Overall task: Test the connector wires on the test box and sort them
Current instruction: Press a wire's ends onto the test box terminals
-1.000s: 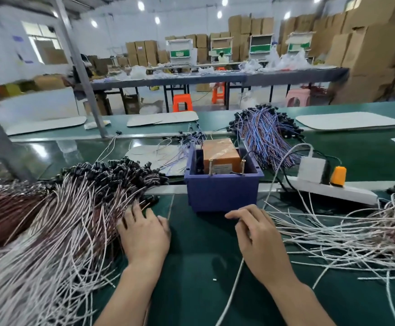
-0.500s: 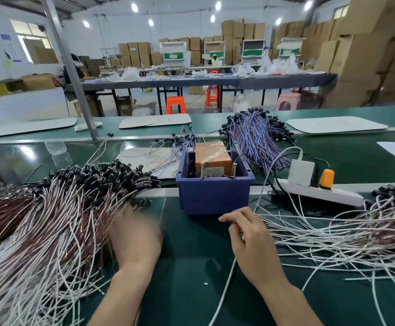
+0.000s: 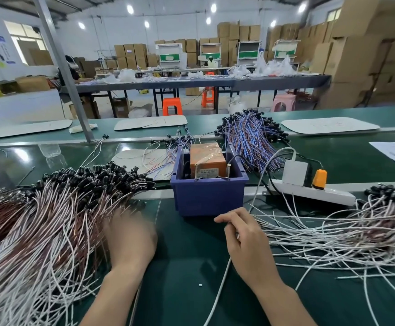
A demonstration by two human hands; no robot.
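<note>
The test box (image 3: 205, 158) was seen inside a blue bin (image 3: 208, 198) at the centre of the frame. A large pile of wires (image 3: 50, 220) was spread at lower left, a looser pile (image 3: 347, 234) at right. The left hand (image 3: 130, 241) was blurred at the left pile's edge; its grip could not be told. The right hand (image 3: 248, 248) was curled round a white wire (image 3: 217, 295) just below the bin.

Orange test box (image 3: 205, 158) between connector wires (image 3: 50, 220) in two heaps
</note>
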